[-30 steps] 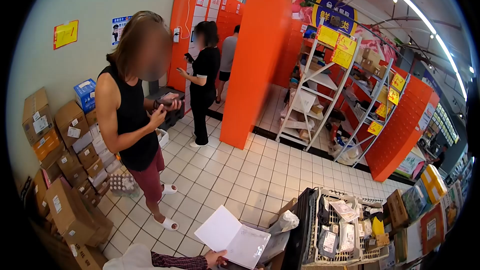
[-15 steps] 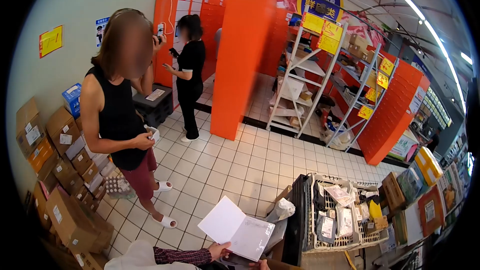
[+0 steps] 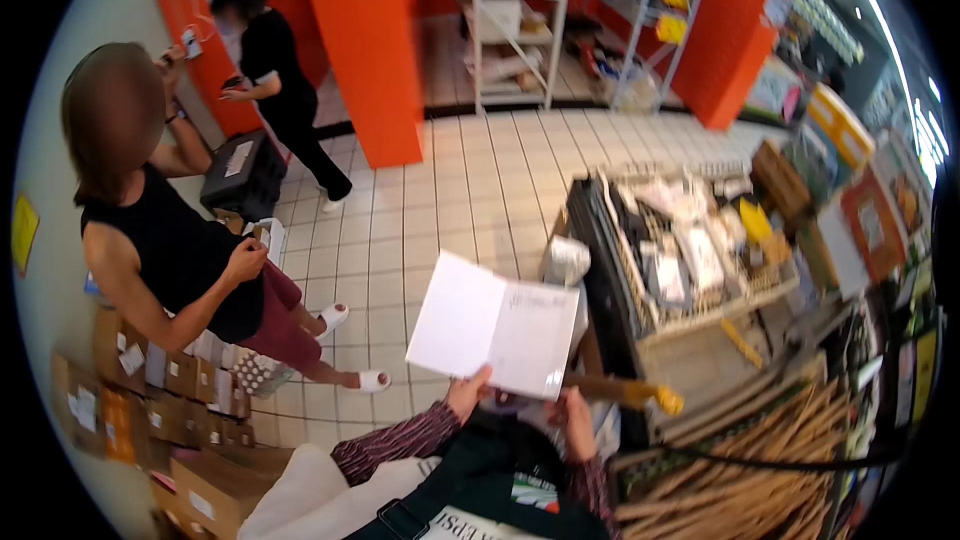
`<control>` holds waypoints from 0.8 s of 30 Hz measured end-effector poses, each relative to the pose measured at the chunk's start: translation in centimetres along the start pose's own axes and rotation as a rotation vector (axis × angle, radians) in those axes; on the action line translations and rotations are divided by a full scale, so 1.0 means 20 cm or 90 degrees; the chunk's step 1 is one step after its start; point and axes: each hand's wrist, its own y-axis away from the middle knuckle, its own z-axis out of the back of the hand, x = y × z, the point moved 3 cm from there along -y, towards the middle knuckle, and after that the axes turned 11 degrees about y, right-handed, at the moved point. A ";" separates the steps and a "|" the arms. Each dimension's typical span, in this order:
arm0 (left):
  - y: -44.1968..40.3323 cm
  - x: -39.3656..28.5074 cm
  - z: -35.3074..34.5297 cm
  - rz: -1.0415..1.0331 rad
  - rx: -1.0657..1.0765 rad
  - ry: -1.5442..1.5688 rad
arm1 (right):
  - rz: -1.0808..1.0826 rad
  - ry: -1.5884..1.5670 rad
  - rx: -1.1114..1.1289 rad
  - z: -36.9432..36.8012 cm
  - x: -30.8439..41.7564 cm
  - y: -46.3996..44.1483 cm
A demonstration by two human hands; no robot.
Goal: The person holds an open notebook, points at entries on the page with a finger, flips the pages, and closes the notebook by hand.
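Notebook (image 3: 495,328) spread open just beyond both hands: left hand (image 3: 468,395) pinching its lower edge, right hand (image 3: 577,422) curled by the near corner, grip unclear; supporting both halves evenly should keep it flat.

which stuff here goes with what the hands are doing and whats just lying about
Job in hand:
- open notebook
- left hand, gripping its lower edge
- right hand, by its lower right corner

Apparently just lying about:
- plastic crate of parcels
- cardboard box
- black bin
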 end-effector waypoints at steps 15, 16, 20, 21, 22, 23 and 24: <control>-0.01 -0.18 -0.17 -0.010 0.069 -0.057 | 0.062 0.039 -0.142 -0.08 0.11 0.04; -0.01 -0.18 -0.18 -0.002 0.079 -0.066 | 0.073 0.034 -0.152 -0.08 0.14 0.05; -0.01 -0.21 -0.20 -0.004 0.099 -0.073 | 0.099 0.053 -0.176 -0.10 0.14 0.04; -0.03 -0.20 -0.19 0.006 0.102 -0.082 | 0.115 0.059 -0.179 -0.10 0.13 0.03; -0.03 -0.21 -0.19 0.016 0.106 -0.091 | 0.131 0.064 -0.182 -0.11 0.13 0.03; -0.04 -0.21 -0.20 0.017 0.111 -0.091 | 0.133 0.065 -0.186 -0.11 0.14 0.03; -0.04 -0.21 -0.20 0.011 0.113 -0.095 | 0.128 0.062 -0.187 -0.12 0.14 0.03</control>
